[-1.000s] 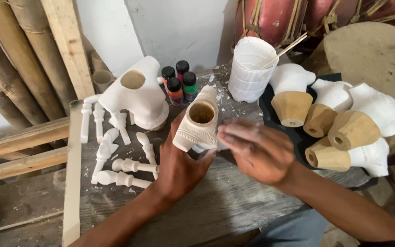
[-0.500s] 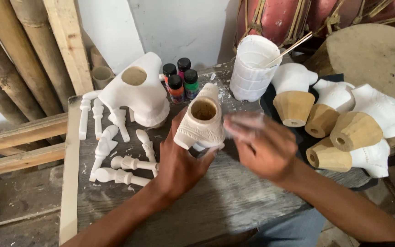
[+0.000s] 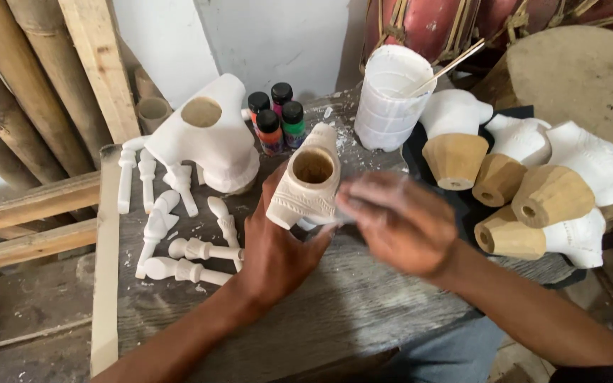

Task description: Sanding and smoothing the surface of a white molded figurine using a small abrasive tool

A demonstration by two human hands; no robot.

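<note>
Head view, worktop point(image 3: 363, 312) of rough grey wood. The left hand point(image 3: 278, 248) grips a hollow, white-coated carved piece point(image 3: 306, 188) from below, fingers wrapped round its base, holding it upright above the worktop's centre. The right hand point(image 3: 399, 223), blurred, lies against the piece's side at 3 o'clock; whether its fingers pinch anything cannot be told. At 10 o'clock: a larger white hollow form point(image 3: 211, 138) and small white turned pegs point(image 3: 186, 248). At 12 o'clock: paint bottles point(image 3: 277, 120). At 1 o'clock: a white cup point(image 3: 388, 99).

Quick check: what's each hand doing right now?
Left hand: closed around the white carved piece.
Right hand: blurred, against that piece; grip cannot be told.
</note>
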